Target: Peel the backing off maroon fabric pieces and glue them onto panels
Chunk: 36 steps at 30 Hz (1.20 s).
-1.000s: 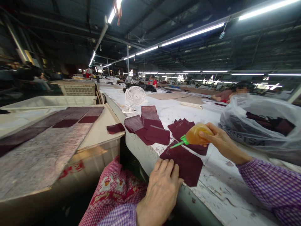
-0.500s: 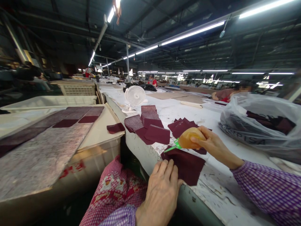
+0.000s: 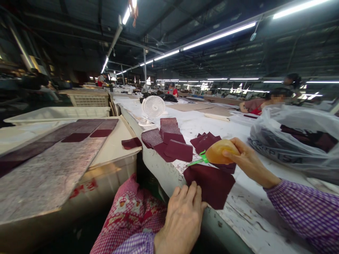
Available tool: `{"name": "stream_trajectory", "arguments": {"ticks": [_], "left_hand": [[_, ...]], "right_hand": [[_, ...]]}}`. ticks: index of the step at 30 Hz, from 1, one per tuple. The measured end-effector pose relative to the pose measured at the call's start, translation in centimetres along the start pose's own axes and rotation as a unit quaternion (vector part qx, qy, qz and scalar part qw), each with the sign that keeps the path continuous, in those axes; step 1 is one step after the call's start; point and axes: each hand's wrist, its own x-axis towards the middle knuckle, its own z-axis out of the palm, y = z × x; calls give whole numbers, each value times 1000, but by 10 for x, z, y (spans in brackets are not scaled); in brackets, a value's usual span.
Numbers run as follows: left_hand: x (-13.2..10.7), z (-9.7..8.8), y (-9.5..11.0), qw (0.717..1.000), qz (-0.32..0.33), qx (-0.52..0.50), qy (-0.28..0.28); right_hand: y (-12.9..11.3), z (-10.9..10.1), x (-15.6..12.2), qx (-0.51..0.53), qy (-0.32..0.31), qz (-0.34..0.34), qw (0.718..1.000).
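My right hand [image 3: 242,157] is wrapped round a squeeze bottle [image 3: 221,151] of amber liquid, probably glue. Its green nozzle [image 3: 196,162] points left and down, just above the far left edge of a dark maroon fabric piece [image 3: 212,185]. That piece lies at the table's near edge. My left hand [image 3: 184,211] rests on the fabric's near left side with fingers stretched out and the thumb beside its lower edge. Beyond the bottle lies a fanned stack of maroon pieces [image 3: 205,141], partly hidden by it. More maroon pieces [image 3: 178,150] overlap to the left.
A white fan [image 3: 153,107] stands on the white table [image 3: 251,201]. At right is a clear plastic bag [image 3: 293,141] holding dark cloth. Left of the table, a cream bin [image 3: 106,183] bears a board with maroon strips [image 3: 75,137]. Other people sit or stand farther back.
The nozzle has lifted slightly off the fabric's far corner as my right hand moved a little right and up with the bottle. My left hand stays nearly in place.
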Motion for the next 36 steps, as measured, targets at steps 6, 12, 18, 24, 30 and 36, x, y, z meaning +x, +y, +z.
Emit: {"name": "stream_trajectory", "arguments": {"ticks": [6, 12, 18, 24, 30, 36], "left_hand": [[0, -1, -1, 1000, -1, -6, -13], [1, -3, -2, 999, 7, -5, -37], [4, -6, -4, 997, -1, -9, -76], [4, -6, -6, 996, -21, -34, -78], [9, -2, -2, 996, -34, -37, -75], [31, -3, 6, 992, -47, -24, -111]], "right_hand": [[-2, 4, -4, -57, -50, -1, 997], [4, -3, 12, 26, 49, 27, 998], [3, -21, 25, 127, 115, 87, 981], [-4, -39, 30, 193, 153, 69, 967], [-25, -26, 16, 192, -6, 27, 981], [-24, -10, 7, 154, -32, 27, 987]]}}
